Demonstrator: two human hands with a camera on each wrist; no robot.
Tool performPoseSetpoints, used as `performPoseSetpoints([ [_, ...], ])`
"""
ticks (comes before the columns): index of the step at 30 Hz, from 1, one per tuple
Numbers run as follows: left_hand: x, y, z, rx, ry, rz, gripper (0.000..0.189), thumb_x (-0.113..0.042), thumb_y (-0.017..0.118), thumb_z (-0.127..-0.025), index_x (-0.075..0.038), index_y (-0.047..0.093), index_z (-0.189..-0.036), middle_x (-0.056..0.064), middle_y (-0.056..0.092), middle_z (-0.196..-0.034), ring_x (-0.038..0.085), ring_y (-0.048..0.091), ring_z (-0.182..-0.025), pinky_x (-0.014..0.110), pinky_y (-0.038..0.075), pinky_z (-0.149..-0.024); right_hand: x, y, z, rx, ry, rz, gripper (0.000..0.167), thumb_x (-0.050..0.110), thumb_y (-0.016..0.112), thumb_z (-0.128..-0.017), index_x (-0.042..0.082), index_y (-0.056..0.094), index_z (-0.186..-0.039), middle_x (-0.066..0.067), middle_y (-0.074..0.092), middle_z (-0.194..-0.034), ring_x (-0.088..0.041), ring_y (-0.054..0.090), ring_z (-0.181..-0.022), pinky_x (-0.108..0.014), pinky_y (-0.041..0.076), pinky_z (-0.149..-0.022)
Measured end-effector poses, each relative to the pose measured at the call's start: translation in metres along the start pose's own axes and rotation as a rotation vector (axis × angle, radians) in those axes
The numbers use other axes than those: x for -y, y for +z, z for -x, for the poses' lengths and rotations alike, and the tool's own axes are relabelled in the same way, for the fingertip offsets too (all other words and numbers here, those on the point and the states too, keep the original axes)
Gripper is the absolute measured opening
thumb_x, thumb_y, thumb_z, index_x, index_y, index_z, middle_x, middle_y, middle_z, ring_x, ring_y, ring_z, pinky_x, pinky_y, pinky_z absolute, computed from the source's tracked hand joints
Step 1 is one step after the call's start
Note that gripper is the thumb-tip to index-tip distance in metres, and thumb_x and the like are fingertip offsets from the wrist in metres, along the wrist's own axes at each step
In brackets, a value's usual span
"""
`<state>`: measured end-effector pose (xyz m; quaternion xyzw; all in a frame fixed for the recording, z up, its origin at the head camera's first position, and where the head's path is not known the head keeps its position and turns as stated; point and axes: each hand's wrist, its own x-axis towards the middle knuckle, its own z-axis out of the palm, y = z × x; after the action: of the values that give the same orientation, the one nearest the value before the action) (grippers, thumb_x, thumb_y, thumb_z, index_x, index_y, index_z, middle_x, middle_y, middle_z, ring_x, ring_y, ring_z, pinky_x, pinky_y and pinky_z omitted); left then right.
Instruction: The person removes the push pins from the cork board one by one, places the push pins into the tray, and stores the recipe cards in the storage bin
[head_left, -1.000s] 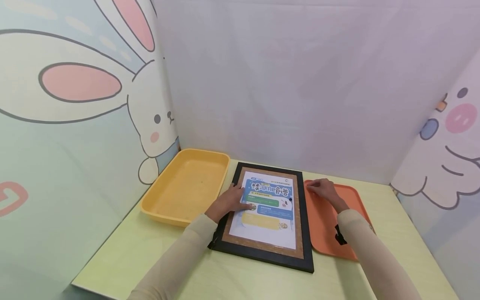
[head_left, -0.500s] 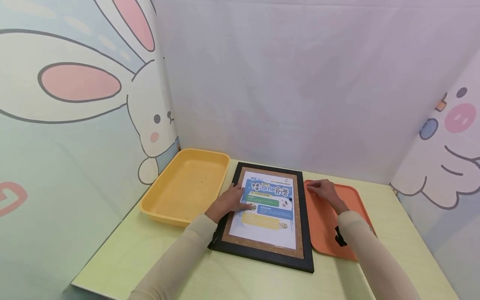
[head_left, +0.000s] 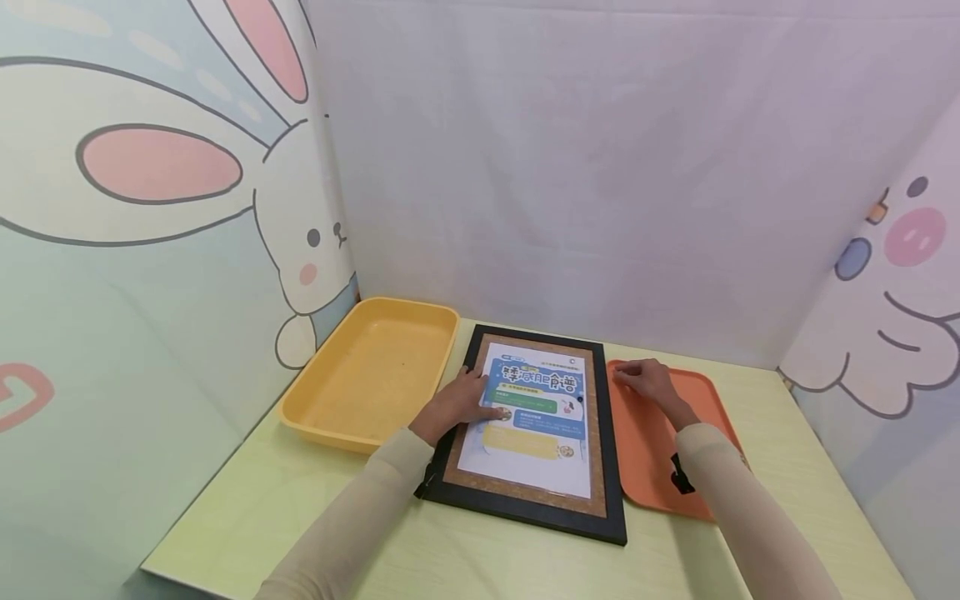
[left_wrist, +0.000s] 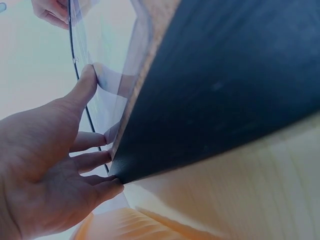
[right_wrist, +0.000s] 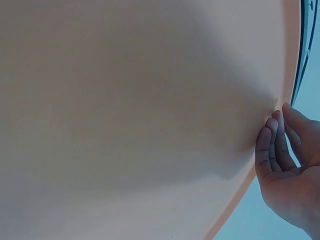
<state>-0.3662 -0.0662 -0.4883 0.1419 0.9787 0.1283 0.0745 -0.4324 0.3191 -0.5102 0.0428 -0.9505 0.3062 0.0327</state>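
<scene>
Little has changed over the last second; the left hand still rests over the left side of the poster, which lies flat on the black-framed board, its thumb apart from its fingers and clamped on nothing visible; the right hand stays at the far left corner of the orange tray, fingertips bunched, though whether they pinch anything cannot be told. Such stillness suggests steadying on one side and fine fingering on the other; the work seems scarcely advanced.

Left hand: thumb spread from fingers | Right hand: fingers bunched near thumb | Arms: both extended forward
</scene>
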Motion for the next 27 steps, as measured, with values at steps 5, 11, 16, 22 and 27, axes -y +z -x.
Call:
performPoseSetpoints([
  [5,-0.001,0.000,0.000,-0.005,0.009,-0.006,0.090,-0.058,0.074,-0.091,-0.003,0.045,-0.156,0.015,0.034,-0.167,0.042,0.025,-0.155,0.050,0.030,-0.122,-0.001,-0.001,-0.002,0.010,0.003,-0.001,0.040,0.020,0.071,-0.101,-0.010,0.068,-0.127,-0.033,0.065,-0.127,-0.045,0.063,-0.111,-0.054,0.055,-0.094],
  [11,-0.001,-0.002,0.001,0.003,0.001,-0.016,0.092,-0.060,0.074,-0.090,-0.004,0.044,-0.157,0.014,0.034,-0.167,0.041,0.027,-0.154,0.050,0.031,-0.121,0.004,-0.002,-0.004,0.011,-0.034,-0.003,0.040,0.020,0.072,-0.100,-0.009,0.069,-0.127,-0.030,0.068,-0.124,-0.045,0.064,-0.112,-0.055,0.054,-0.096],
  [16,-0.003,-0.006,0.001,0.005,-0.004,-0.023,0.091,-0.061,0.075,-0.088,-0.005,0.048,-0.154,0.013,0.040,-0.164,0.038,0.036,-0.150,0.048,0.037,-0.119,0.009,-0.003,-0.004,0.014,-0.046,-0.001,0.038,0.019,0.073,-0.100,-0.006,0.069,-0.128,-0.028,0.070,-0.123,-0.042,0.065,-0.109,-0.054,0.055,-0.096],
  [22,-0.003,-0.006,0.002,-0.003,-0.007,-0.008,0.087,-0.060,0.078,-0.087,-0.007,0.053,-0.151,0.011,0.045,-0.160,0.035,0.042,-0.145,0.047,0.041,-0.116,0.017,-0.003,-0.005,0.031,-0.041,-0.038,0.036,0.017,0.073,-0.099,-0.006,0.070,-0.126,-0.026,0.071,-0.120,-0.040,0.068,-0.107,-0.051,0.057,-0.093],
  [27,-0.001,-0.004,0.002,0.013,-0.022,0.044,0.088,-0.057,0.078,-0.088,-0.008,0.049,-0.155,0.011,0.037,-0.166,0.040,0.028,-0.154,0.052,0.033,-0.120,0.023,-0.002,-0.004,0.035,-0.043,-0.048,0.035,0.014,0.074,-0.098,-0.007,0.070,-0.125,-0.026,0.072,-0.118,-0.040,0.070,-0.105,-0.049,0.059,-0.090],
])
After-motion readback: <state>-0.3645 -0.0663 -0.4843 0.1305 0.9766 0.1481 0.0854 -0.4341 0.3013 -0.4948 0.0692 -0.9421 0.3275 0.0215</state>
